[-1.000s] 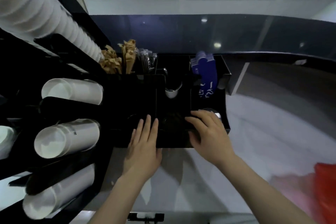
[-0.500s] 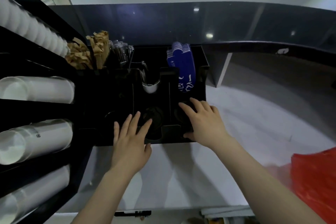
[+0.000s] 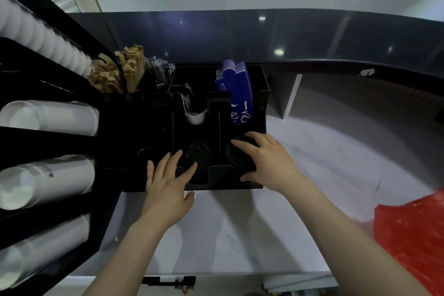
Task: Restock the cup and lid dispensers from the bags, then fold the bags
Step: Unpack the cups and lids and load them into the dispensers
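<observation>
right hand shifted onto round black lids | fingers curled gripping | left hand flat

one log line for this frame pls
stage: lids | left hand: open, on middle lids | right hand: gripping right lids | red bag: unfolded

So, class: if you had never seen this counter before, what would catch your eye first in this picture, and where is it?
Two bare hands meet at the black organiser in the middle: the left hand lies flat by one black lid stack, while the right hand curls over another lid stack. White cups lie stacked in the rack on the left. A red bag glows at the lower right.
</observation>
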### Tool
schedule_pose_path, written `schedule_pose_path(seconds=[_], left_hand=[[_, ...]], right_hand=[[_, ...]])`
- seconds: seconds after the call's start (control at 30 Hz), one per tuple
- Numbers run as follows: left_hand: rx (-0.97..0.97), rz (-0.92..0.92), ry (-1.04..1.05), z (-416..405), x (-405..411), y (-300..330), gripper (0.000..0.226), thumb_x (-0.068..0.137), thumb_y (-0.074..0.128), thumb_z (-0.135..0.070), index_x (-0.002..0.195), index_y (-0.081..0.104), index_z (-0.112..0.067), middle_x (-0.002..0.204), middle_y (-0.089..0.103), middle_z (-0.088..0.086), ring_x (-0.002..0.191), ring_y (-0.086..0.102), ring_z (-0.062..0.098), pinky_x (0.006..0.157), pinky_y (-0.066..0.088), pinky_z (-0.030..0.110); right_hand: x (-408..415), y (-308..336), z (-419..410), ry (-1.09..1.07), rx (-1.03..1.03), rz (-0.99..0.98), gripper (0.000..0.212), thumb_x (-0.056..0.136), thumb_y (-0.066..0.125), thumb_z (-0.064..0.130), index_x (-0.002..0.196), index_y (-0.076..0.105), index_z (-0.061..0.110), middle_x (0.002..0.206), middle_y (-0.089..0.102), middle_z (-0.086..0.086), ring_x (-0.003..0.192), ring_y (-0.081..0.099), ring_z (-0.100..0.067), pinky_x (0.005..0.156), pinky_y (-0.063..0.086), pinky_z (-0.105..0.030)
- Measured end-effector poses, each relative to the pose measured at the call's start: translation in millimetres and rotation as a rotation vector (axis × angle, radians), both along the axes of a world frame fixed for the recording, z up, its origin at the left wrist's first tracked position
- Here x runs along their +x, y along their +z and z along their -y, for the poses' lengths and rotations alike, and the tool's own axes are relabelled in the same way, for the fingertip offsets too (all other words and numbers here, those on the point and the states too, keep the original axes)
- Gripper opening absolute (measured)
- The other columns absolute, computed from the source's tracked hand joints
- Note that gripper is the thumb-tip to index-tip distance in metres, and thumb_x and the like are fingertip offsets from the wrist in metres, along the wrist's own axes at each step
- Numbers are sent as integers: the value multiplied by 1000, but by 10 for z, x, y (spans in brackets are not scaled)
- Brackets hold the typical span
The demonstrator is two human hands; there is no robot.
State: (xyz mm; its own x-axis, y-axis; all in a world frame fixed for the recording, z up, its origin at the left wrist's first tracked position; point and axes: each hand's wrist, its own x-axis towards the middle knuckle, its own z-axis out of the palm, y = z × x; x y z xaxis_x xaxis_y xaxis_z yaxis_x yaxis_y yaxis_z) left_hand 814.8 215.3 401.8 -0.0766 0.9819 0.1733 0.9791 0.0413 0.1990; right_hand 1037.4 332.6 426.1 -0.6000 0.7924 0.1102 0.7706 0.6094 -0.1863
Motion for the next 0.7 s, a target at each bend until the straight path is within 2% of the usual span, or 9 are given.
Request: schedule_pose_path(seconds=[0.1,0.23,0.33,0.47,0.5,0.57,0.63,0.7], left_hand=[[5,-14,6,-3,2,-1,65,78,72,-26,139,47,-27,156,23,9,145,11,30,109,-27,35],[-3,-16,22,-11,6,-28,63,82,68,-29,140,45,-30,157,20,7,146,6,27,106,-31,32],[5,0,42,-33,28,-35,58,85,65,-33,139,46,-30,157,19,4,146,2,24,104,-33,31],[36,1,95,-105,60,0,49,86,62,-33,134,51,-31,158,18,1,146,-7,18,98,-38,33],[83,-15,95,-147,62,27,48,85,64,-29,132,54,-29,156,23,2,147,-3,19,101,-35,35],[125,-73,55,-277,73,111,49,81,67,-24,129,55,-24,151,35,1,146,9,20,112,-18,38],[20,-146,-6,-429,84,201,53,79,69,-30,129,50,-25,147,39,-3,144,16,17,116,1,35],[-119,-236,-24,-566,86,247,66,74,72,-43,130,42,-23,146,38,-3,144,15,17,116,5,38]], right_hand=[[14,24,-9,14,1,7,90,67,79,45,145,35,37,147,34,-2,131,33,-27,103,34,-41],[4,52,28,6,28,-90,83,69,75,39,144,39,34,144,40,-4,123,42,-30,103,33,-39],[33,109,44,-4,51,-231,80,67,79,31,140,48,28,140,46,-6,117,47,-33,103,36,-39],[184,208,-11,-37,-15,-488,83,63,87,28,138,49,27,138,46,-2,122,43,-27,102,33,-29],[225,231,-31,-48,-39,-534,84,63,87,28,138,49,28,138,46,0,123,42,-24,103,33,-28],[281,265,-67,-66,-67,-593,84,64,87,30,139,48,29,137,47,3,123,43,-20,105,34,-27],[312,271,-84,-82,-76,-612,84,64,87,32,138,48,29,135,47,4,123,43,-18,105,33,-26],[345,259,-83,-102,-94,-615,83,65,86,34,138,47,32,136,46,6,123,41,-16,102,30,-22]])
